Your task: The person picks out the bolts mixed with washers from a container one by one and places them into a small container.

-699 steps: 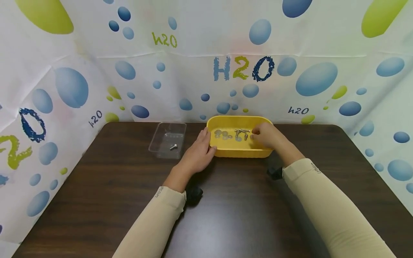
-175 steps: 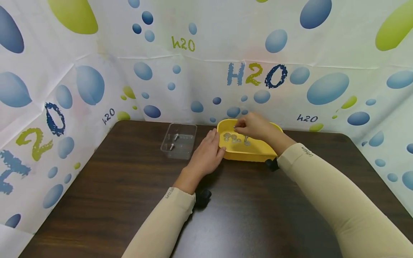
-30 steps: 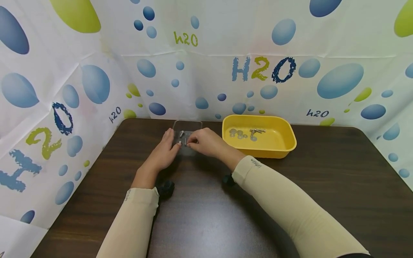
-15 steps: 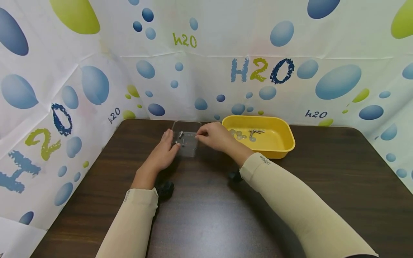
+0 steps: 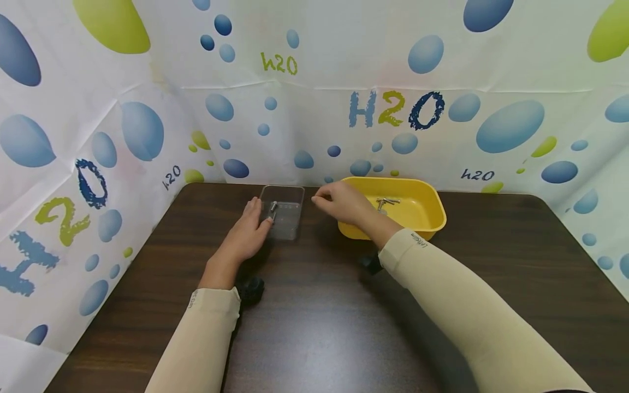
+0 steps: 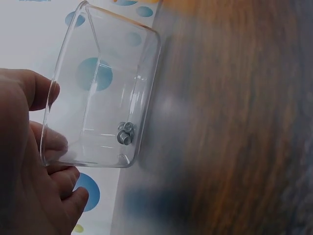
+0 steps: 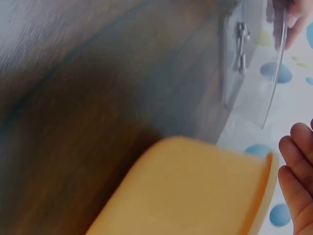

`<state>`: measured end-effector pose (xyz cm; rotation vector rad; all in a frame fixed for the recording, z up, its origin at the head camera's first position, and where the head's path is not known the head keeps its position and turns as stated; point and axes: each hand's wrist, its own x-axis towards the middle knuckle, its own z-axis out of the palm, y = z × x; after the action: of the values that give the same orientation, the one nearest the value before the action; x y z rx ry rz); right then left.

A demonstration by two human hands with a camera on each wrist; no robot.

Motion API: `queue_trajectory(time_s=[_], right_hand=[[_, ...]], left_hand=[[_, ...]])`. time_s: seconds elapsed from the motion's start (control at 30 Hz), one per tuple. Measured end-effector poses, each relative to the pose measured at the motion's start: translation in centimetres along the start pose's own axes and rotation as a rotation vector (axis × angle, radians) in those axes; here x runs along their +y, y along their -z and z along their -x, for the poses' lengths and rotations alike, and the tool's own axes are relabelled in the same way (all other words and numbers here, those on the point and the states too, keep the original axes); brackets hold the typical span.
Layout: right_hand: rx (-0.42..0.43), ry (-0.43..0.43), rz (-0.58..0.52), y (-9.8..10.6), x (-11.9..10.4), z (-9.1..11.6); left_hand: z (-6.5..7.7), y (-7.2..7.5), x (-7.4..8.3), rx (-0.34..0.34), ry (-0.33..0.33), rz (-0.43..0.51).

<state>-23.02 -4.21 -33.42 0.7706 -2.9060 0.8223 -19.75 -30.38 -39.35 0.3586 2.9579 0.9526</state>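
Observation:
My left hand (image 5: 241, 237) lies along the left side of a clear plastic box (image 5: 290, 226), fingers mostly straight, thumb at the near wall. In the left wrist view, the thumb (image 6: 44, 93) meets the rim and another finger shows through the plastic. A few metal bolts (image 6: 125, 133) lie on the box's floor, partly hidden by the thumb in the head view. My right hand (image 5: 346, 202) hovers between the box and a yellow tray (image 5: 422, 210), holding nothing. Several bolts (image 5: 389, 201) remain visible inside the tray; its left part is hidden behind this hand.
Both containers stand near the back edge of a dark wooden table (image 5: 314, 305), with a gap between them. Close behind rises a white cloth backdrop (image 5: 314, 136) printed with blue and green drops.
Earlier my left hand rested on the tray; later it is at the box. My right hand brought bolts from tray to box, let go of one, and has since moved right, towards the tray.

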Motion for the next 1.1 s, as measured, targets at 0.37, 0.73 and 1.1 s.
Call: queue_trajectory(time_s=[0.37,0.73,1.1], right_hand=[[0.067,-0.039,0.015,2.8,3.2,1.0],[0.07,-0.106,0.063,5.0,5.9,2.2],[0.052,-0.184,0.079,6.2,8.0,3.6]], left_hand=[[0.1,0.4,1.5,0.098,-0.064,-0.018],[0.3,-0.1,4.9,0.078,-0.159,-0.055],[-0.5,-1.8,9.1,0.028,-0.188,-0.093]])
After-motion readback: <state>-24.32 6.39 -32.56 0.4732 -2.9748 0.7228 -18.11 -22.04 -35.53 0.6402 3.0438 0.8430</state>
